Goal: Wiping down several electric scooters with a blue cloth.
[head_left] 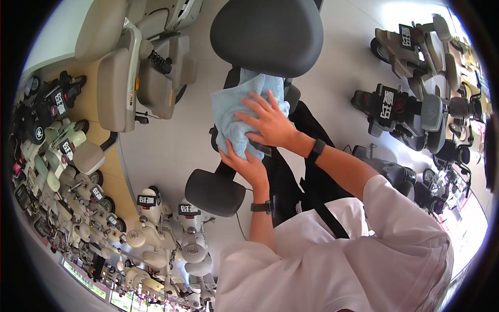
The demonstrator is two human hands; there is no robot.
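Note:
A light blue cloth (226, 115) lies bunched over a dark part of a scooter, just below its large dark grey padded seat (267, 36). What the cloth covers is mostly hidden. Spread flat on top of the cloth, the fingers of my right hand (270, 124) press on it. My left hand (245, 165) curls round the cloth's lower edge, thumb and fingers on either side of a fold. Below and left of that hand is a smaller dark grey pad (215, 192). Both wrists wear dark bands.
A beige scooter with padded seats (115, 88) stands close on the left. Rows of pale scooters (67, 156) fill the lower left. More dark scooters (397, 106) are parked along the right. Light grey floor tiles (332, 88) lie between.

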